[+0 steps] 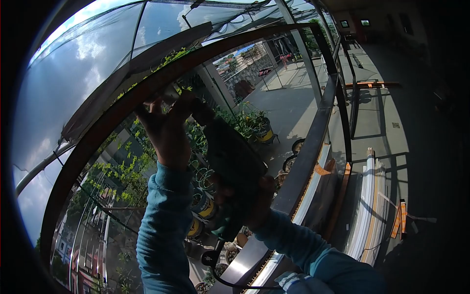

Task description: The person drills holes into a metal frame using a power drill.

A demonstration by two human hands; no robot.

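Note:
My left hand (166, 128) is raised against the dark curved metal bar (98, 132) overhead. Its fingers and thumb are spread around a small pale patch on the bar, and backlight hides whether it grips anything. My right hand (247, 198) is shut on the handle of a dark power tool (230, 152). The tool points up and left, with its nose beside my left thumb at the bar. A black cord (220, 277) hangs from the tool. Both arms wear teal sleeves.
A dark railing (313, 137) runs away on the right, with long pale profiles (369, 206) and orange strips lying on the floor beside it. Potted plants (254, 125), green vines and a paved yard lie below. Netting and sky are overhead.

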